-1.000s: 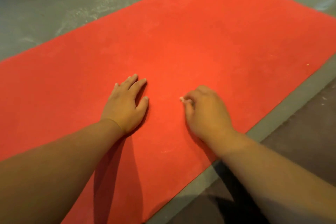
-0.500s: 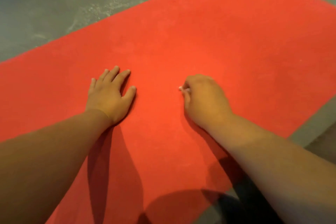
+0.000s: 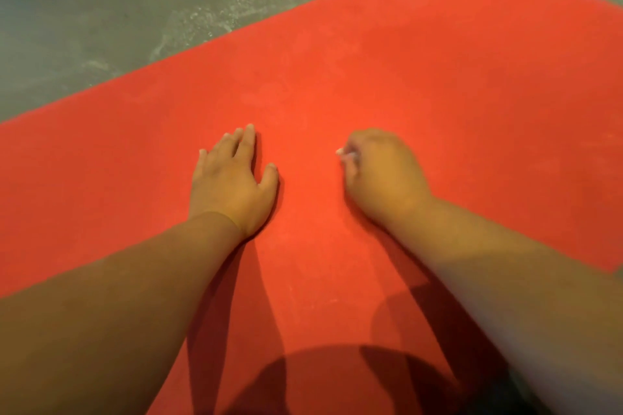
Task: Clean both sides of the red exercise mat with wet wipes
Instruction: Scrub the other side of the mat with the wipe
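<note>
- Step in hand: wiping the upward face of the red exercise mat (image 3: 438,77). I can't tell how much of this face is done. Faint pale smudges show beyond the grip.
- Right hand (image 3: 381,175): fingers curled tight round a wadded wet wipe (image 3: 347,153). Only a small white scrap pokes out on the thumb side, and the rest is hidden under the fist. The fist is down on the mat.
- Left hand (image 3: 232,185): flat, fingers straight, palm on the mat, holding nothing. It sits on the thumb side of the grip, near but apart, and reads as a brace.
- The mat lies flat directly under the grip and runs out on all sides of it. Its far edge is well beyond the knuckles, with grey floor (image 3: 101,10) past that.
- Next move, my guess: drag the wad in strokes with downward pressure while the left hand pins the mat so it doesn't creep.
- The wipe is bunched small, so the contact patch is narrow. Unfolding it would cover more per stroke.
- I can't tell which face this is. The other one needs a flip.
</note>
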`<state>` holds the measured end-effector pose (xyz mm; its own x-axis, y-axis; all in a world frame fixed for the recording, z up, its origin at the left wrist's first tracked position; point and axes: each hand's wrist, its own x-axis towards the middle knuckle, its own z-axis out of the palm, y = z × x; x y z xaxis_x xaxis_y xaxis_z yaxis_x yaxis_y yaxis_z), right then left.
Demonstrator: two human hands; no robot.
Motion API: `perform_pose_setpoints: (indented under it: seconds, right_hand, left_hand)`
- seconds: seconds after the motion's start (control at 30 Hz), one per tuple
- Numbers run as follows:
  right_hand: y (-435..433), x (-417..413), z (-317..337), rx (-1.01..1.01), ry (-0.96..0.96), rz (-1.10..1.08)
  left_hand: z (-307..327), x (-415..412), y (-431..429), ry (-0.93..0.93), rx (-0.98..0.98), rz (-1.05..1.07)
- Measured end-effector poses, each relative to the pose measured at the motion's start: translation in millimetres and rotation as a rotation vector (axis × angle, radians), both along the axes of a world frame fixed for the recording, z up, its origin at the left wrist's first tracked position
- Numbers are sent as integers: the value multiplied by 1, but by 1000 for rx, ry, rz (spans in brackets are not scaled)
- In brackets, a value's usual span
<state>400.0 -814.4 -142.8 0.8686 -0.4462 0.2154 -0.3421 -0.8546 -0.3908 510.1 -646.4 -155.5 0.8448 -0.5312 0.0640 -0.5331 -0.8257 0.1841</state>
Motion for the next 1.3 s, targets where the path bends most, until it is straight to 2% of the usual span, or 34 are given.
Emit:
perform_pose_setpoints:
  seconds: [0.1,0.17,0.23,0.3,0.37,0.4,0.47,0.53,0.6,0.67,0.73,0.83,0.9,0.97,1.03,1.13,1.2,1.3]
  right_hand:
    - [43,-11,5,0,23,383]
    - [34,-10,5,-61,29,544]
    - [3,4,2,-137,46,473]
    - [-43,28,3,-167,70,161]
    - [-78,46,5,-33,80,-184]
    - [-79,53,4,5,61,-265]
    - [-47,61,-2,-28,13,-180]
    - [4,58,-3,-4,-43,65]
    - [37,48,-2,25,-13,315]
    - [31,53,-2,23,14,429]
    - [5,70,-8,11,-6,327]
    - [-51,94,-8,-22,19,-48]
    - [-55,102,-8,-20,37,-152]
    - [-29,100,-7,-46,32,-86]
    - [9,88,-6,-48,-49,107]
    - [38,69,-2,-17,-51,363]
    - [18,77,-4,-29,-24,345]
    - [-35,103,-3,-47,38,52]
  left_hand:
    - [4,21,-4,-55,-89,58]
    - [4,31,-10,-49,-81,28]
    - [1,35,-12,-12,-16,10]
    - [-2,37,-11,1,33,5]
    - [-1,38,-11,-1,-2,17]
    - [0,39,-12,-2,-38,28]
    - [0,40,-11,-12,-99,50]
    - [-1,42,-11,-31,-151,65]
    - [0,43,-11,-28,-170,78]
    - [1,43,-12,-10,-150,106]
    - [-1,43,-13,3,-112,121]
    - [-2,44,-14,18,-78,120]
    - [-2,45,-14,27,-65,125]
    - [-1,44,-14,31,-55,129]
    - [-1,44,-14,32,-50,125]
    - [0,44,-14,43,-47,122]
    - [1,44,-14,36,-46,126]
    - [2,43,-14,36,-45,123]
